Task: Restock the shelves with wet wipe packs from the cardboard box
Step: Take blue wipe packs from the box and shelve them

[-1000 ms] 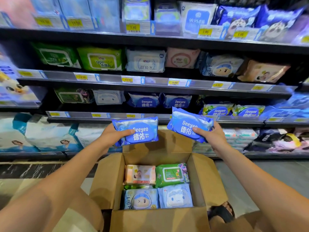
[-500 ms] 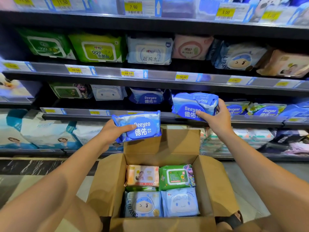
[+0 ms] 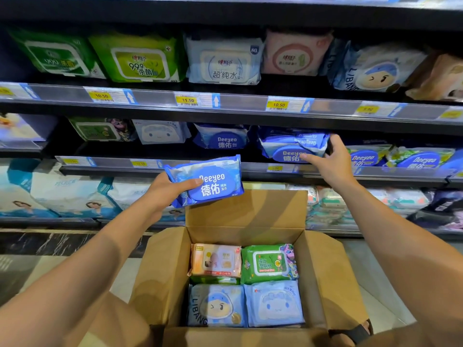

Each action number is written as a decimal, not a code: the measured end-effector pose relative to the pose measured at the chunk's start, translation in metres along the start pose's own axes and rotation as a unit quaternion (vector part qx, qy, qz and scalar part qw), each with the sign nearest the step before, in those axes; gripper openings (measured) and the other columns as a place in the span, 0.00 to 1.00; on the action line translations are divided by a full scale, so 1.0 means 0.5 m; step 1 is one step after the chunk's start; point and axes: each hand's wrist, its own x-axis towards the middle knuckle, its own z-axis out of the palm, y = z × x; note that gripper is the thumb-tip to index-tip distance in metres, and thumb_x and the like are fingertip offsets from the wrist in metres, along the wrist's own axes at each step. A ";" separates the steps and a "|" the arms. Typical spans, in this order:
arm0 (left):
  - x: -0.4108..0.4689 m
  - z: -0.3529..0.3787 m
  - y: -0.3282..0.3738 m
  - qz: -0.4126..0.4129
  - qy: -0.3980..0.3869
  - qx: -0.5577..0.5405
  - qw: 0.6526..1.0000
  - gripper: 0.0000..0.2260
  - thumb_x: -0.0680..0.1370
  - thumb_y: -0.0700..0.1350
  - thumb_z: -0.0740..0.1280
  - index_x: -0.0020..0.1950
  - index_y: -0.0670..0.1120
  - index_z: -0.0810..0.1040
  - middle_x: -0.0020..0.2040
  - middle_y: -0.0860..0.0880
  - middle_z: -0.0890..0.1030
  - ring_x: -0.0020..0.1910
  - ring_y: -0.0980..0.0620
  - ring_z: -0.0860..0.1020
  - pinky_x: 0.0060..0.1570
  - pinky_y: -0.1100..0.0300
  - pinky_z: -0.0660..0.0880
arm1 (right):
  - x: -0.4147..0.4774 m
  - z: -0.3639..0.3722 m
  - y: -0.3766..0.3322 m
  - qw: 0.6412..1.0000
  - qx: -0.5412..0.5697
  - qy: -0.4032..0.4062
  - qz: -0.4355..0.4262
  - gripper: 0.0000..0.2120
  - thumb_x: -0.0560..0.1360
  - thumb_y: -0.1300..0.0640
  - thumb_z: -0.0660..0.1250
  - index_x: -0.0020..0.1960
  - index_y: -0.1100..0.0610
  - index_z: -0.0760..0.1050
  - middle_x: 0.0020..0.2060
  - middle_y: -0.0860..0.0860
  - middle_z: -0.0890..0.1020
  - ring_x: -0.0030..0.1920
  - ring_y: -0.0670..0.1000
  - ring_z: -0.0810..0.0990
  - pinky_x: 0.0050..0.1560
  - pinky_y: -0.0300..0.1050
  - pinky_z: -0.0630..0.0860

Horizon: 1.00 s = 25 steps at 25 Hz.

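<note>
My left hand (image 3: pixel 165 194) grips a blue Deeyeo wipe pack (image 3: pixel 210 182) in the air, just above the far flap of the open cardboard box (image 3: pixel 162 279). My right hand (image 3: pixel 330 162) holds a second blue Deeyeo pack (image 3: pixel 290 146) on the third shelf (image 3: pixel 250 169), thumb on its front label and fingers round its right end. It lies on top of another Deeyeo pack there. Inside the box lie a peach pack (image 3: pixel 216 260), a green pack (image 3: pixel 269 264) and two pale blue packs (image 3: pixel 218 306).
More Deeyeo packs (image 3: pixel 363 159) stand right of my right hand, and one (image 3: pixel 224 140) to its left. The shelf above (image 3: pixel 225 103) carries green, white and pink packs over yellow price tags. Large packs (image 3: pixel 62 196) fill the lowest shelf. A sandalled foot (image 3: pixel 355 333) shows beside the box.
My right hand has pushed its pack further onto the third shelf, on top of the pack lying there. My left hand with its pack has barely moved. The camera has moved closer.
</note>
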 end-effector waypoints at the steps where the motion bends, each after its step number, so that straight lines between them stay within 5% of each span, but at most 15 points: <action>1: 0.001 -0.001 0.000 -0.001 0.001 -0.001 1.000 0.17 0.71 0.53 0.80 0.54 0.51 0.79 0.42 0.56 0.88 0.41 0.56 0.87 0.39 0.60 0.81 | 0.007 0.002 0.002 1.000 -0.007 -0.006 0.006 0.24 0.72 0.56 0.80 0.57 0.63 0.70 0.50 0.54 0.79 0.50 0.49 0.77 0.65 0.49 0.76; 7: 0.003 -0.004 -0.001 -0.001 0.003 0.001 1.000 0.16 0.71 0.52 0.80 0.53 0.51 0.79 0.41 0.56 0.88 0.41 0.56 0.87 0.40 0.59 0.81 | 0.021 0.018 0.020 0.997 -0.037 -0.050 0.047 0.37 0.74 0.52 0.78 0.75 0.60 0.64 0.67 0.53 0.74 0.68 0.56 0.72 0.60 0.47 0.70; 14: 0.005 -0.007 -0.004 0.003 -0.001 0.002 1.000 0.17 0.71 0.51 0.80 0.55 0.50 0.80 0.43 0.54 0.88 0.42 0.55 0.87 0.38 0.60 0.81 | 0.033 0.012 0.017 0.982 -0.147 -0.054 0.110 0.32 0.76 0.52 0.76 0.71 0.64 0.66 0.58 0.58 0.75 0.58 0.61 0.76 0.50 0.52 0.70; 17: 0.001 -0.006 -0.004 0.006 -0.007 0.000 1.000 0.18 0.71 0.52 0.81 0.56 0.50 0.80 0.45 0.53 0.89 0.44 0.55 0.87 0.40 0.59 0.81 | 0.017 0.008 0.002 0.978 -0.172 -0.051 0.109 0.34 0.76 0.52 0.76 0.73 0.64 0.64 0.66 0.62 0.75 0.64 0.64 0.75 0.53 0.52 0.71; 22: -0.012 0.000 0.004 0.017 -0.022 -0.001 1.000 0.19 0.70 0.50 0.81 0.57 0.49 0.80 0.47 0.52 0.88 0.44 0.55 0.87 0.39 0.61 0.81 | -0.052 0.024 -0.016 0.986 -0.159 -0.015 0.049 0.40 0.76 0.55 0.76 0.81 0.60 0.59 0.77 0.58 0.66 0.77 0.60 0.64 0.74 0.56 0.66; 25: -0.022 0.003 0.010 0.031 -0.028 -0.002 0.999 0.20 0.70 0.50 0.82 0.58 0.50 0.80 0.49 0.52 0.88 0.45 0.55 0.87 0.39 0.62 0.81 | -0.099 0.038 -0.037 0.986 -0.166 0.030 -0.007 0.34 0.77 0.58 0.74 0.78 0.60 0.64 0.75 0.55 0.68 0.73 0.55 0.69 0.70 0.46 0.67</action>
